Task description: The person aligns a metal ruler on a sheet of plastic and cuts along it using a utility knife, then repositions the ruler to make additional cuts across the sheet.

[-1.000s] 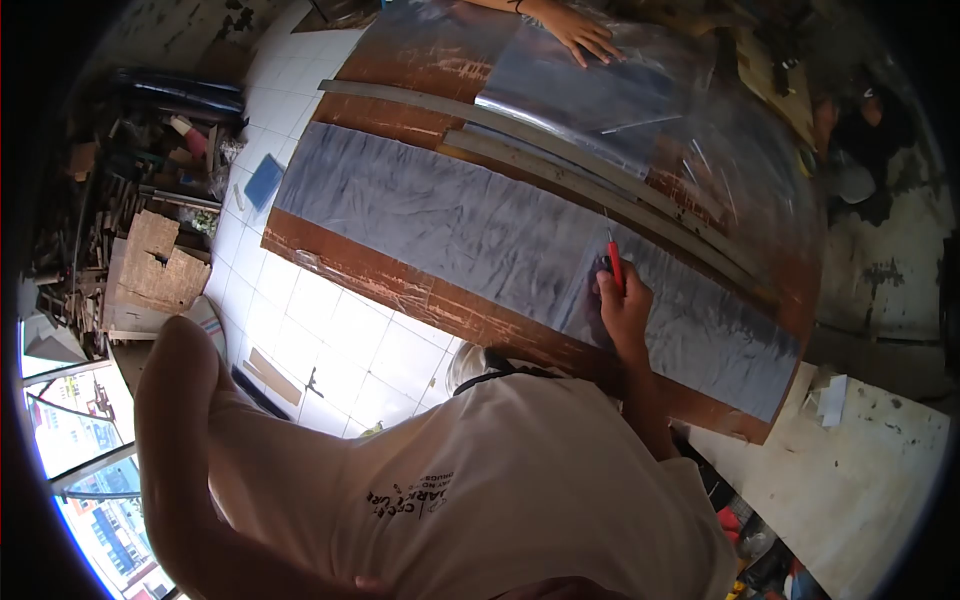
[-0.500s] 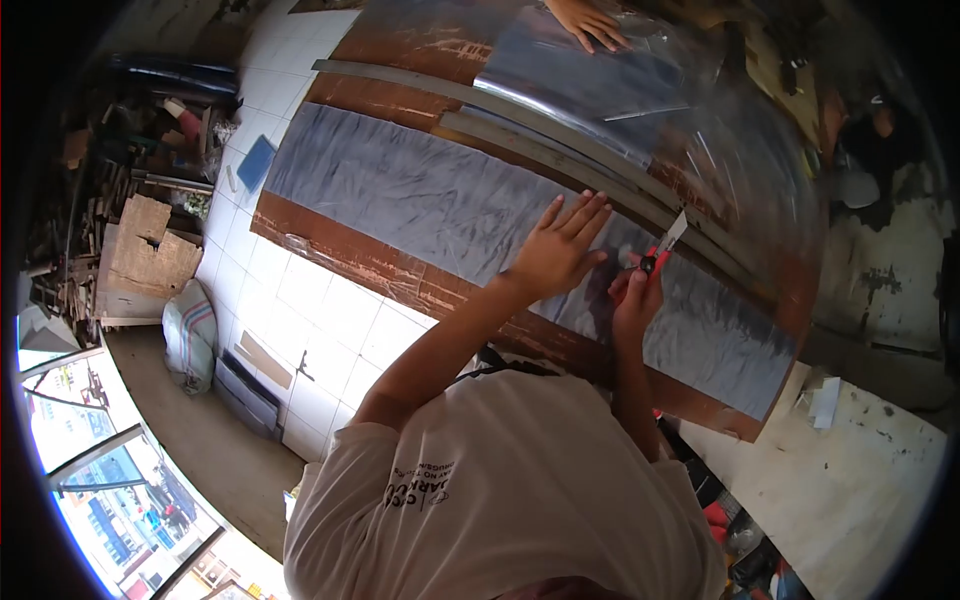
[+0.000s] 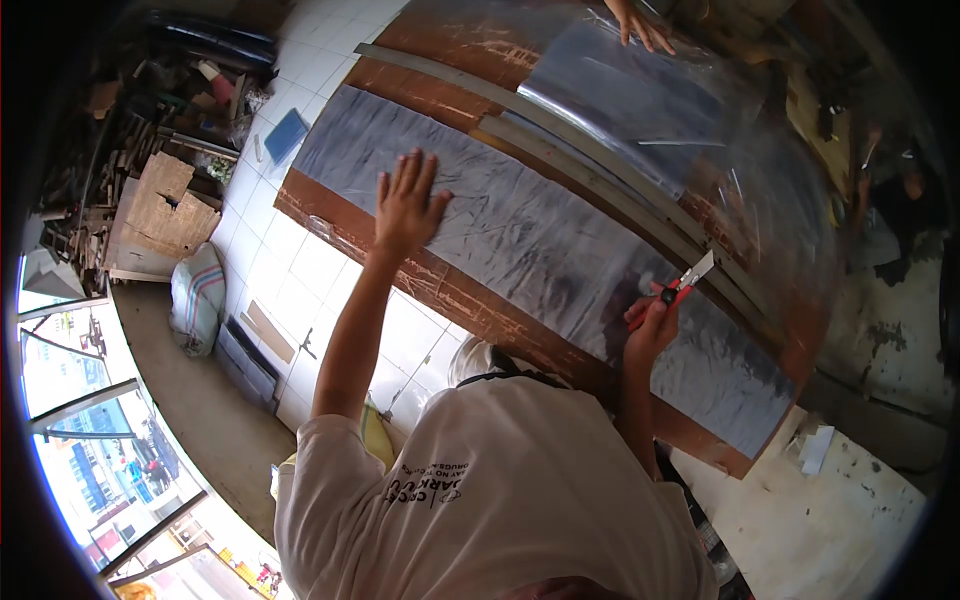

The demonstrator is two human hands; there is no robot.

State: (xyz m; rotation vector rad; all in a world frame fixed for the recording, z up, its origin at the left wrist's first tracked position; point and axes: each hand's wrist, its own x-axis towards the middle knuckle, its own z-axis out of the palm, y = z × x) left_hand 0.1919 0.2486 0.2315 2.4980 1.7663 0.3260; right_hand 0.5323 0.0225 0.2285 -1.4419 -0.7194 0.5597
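A long grey marbled sheet [image 3: 520, 230] lies along the near side of a brown, scuffed tabletop [image 3: 440, 275]. My left hand [image 3: 405, 210] rests on the sheet's left part, fingers stretched out and palm down. In my right hand [image 3: 650, 330] is a red utility knife [image 3: 683, 288], its blade out and pointing up to the right, over the right part of the sheet. Just beyond the sheet's far edge lies a flat metal strip [image 3: 590, 193], close to the knife's tip.
Another long strip [image 3: 450, 77] runs across the table farther back. Past it lies clear plastic film [image 3: 610, 90], with another person's hand [image 3: 640, 25] above it. Wood scraps [image 3: 155, 210] are piled at the left, and a pale board [image 3: 780, 520] is at the lower right.
My left hand has slid left along the sheet, away from my right hand. The knife is still in my right hand, and its blade has tilted more to the right. The view has shifted.
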